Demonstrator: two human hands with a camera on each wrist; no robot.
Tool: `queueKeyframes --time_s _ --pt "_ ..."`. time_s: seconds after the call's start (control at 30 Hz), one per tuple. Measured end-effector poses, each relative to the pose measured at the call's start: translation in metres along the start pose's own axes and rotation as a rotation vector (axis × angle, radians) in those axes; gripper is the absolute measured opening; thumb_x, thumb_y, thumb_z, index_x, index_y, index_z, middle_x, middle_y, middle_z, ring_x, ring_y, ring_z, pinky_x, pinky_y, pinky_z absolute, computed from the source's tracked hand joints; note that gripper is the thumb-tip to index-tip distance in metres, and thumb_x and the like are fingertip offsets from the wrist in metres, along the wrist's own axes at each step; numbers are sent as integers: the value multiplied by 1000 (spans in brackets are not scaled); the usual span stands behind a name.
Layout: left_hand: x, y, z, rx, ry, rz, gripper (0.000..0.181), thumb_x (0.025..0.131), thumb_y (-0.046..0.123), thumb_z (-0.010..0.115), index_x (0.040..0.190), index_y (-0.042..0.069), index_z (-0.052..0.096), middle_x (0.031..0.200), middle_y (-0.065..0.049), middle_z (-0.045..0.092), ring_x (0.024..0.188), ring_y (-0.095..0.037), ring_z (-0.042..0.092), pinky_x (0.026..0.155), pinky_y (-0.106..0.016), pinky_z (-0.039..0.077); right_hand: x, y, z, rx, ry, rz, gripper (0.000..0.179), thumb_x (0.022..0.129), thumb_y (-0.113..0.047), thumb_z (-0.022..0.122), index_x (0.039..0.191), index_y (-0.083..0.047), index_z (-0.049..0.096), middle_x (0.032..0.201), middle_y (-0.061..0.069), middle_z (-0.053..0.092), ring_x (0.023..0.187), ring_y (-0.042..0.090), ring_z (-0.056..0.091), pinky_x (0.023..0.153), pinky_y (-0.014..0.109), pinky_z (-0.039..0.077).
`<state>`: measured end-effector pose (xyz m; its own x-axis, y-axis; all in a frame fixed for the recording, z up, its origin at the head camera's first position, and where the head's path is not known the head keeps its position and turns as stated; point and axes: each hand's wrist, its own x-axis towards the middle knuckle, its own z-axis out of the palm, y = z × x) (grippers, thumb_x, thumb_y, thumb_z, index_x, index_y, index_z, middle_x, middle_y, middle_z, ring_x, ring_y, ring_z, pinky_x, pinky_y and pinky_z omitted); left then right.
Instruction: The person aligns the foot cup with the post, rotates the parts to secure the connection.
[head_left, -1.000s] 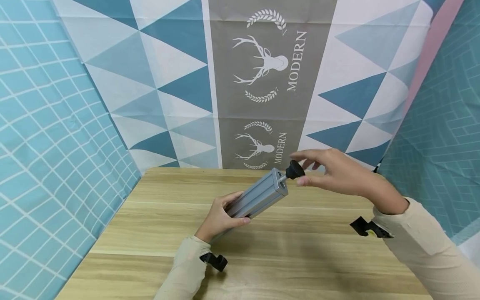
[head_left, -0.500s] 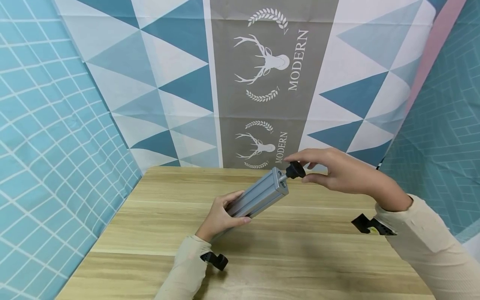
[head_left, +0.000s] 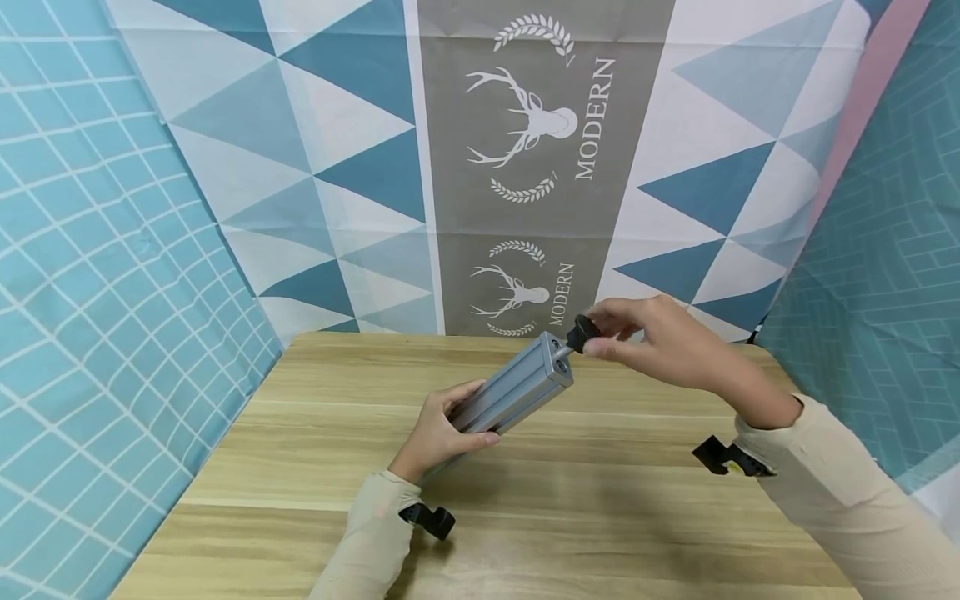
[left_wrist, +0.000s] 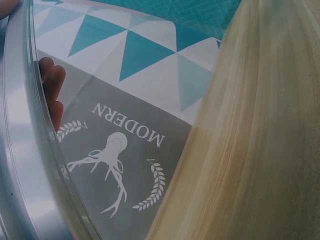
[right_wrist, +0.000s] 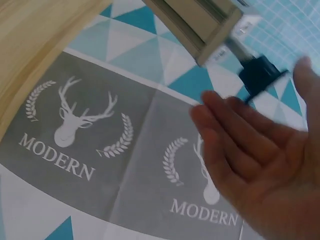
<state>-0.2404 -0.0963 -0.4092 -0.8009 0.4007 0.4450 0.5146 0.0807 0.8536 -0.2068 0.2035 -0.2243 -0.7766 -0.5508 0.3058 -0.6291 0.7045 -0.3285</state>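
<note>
A long grey metal square-bodied cylinder (head_left: 510, 387), like a pneumatic cylinder, is tilted above the table with its far end up and to the right. My left hand (head_left: 442, 433) grips its lower part, thumb on the near side and fingers round the far side. In the left wrist view the cylinder (left_wrist: 25, 125) fills the left edge, with fingertips (left_wrist: 52, 90) behind it. A short rod joins its upper end to a flared black cap (head_left: 581, 333). My right hand (head_left: 652, 337) pinches this cap at the rim between thumb and fingers. In the right wrist view the cap (right_wrist: 260, 76) is blurred.
A wooden table (head_left: 337, 533) lies under both hands. A patterned cloth wall (head_left: 360, 167) stands behind its back edge, with blue tiled cloth (head_left: 90, 250) on the left and teal cloth (head_left: 885, 250) on the right. Black camera mounts (head_left: 427, 521) sit on both wrists.
The right hand's thumb and fingers have come off the cap's edge, then closed in on it and moved slightly left. The cap has tilted a little. The left hand's hold looks the same.
</note>
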Motion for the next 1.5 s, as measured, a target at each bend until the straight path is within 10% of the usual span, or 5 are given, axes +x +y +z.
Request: queueKeyframes --time_s 0.33,0.73,1.0,1.23,1.5 --pt "1 1 1 22 -13 -27 70 68 2 83 133 -1 56 126 -18 61 107 -23 59 84 -31 47 -2 3 -9 -7 -56 -248 64 80 -1 75 138 -16 52 136 3 55 110 15 60 84 36 52" --pt "-2 35 0 3 -32 -19 67 70 7 83 130 -5 56 124 -21 61 105 -23 60 84 -31 47 -2 -2 -5 -26 -9 -51 40 91 -31 66 124 -10 63 99 -5 69 90 9 63 75 35 50" --pt "-1 -1 -3 -6 8 13 70 70 25 86 131 5 59 122 -14 64 103 -20 61 83 -31 47 -4 2 -11 -19 -98 -165 72 83 -15 76 146 -18 41 138 4 52 113 20 59 81 38 52" --pt "-1 0 -3 -11 1 14 69 70 20 85 131 2 58 122 -17 63 103 -19 61 83 -30 47 -1 4 -11 -51 -70 -317 73 81 3 72 145 -17 43 145 4 46 127 21 50 94 41 46" --pt "-1 -1 -4 -11 1 15 70 70 20 85 131 0 57 123 -19 62 104 -21 61 84 -31 47 2 -2 -7 -50 -41 -153 44 90 -20 68 132 -11 57 112 -1 66 97 11 61 75 34 51"
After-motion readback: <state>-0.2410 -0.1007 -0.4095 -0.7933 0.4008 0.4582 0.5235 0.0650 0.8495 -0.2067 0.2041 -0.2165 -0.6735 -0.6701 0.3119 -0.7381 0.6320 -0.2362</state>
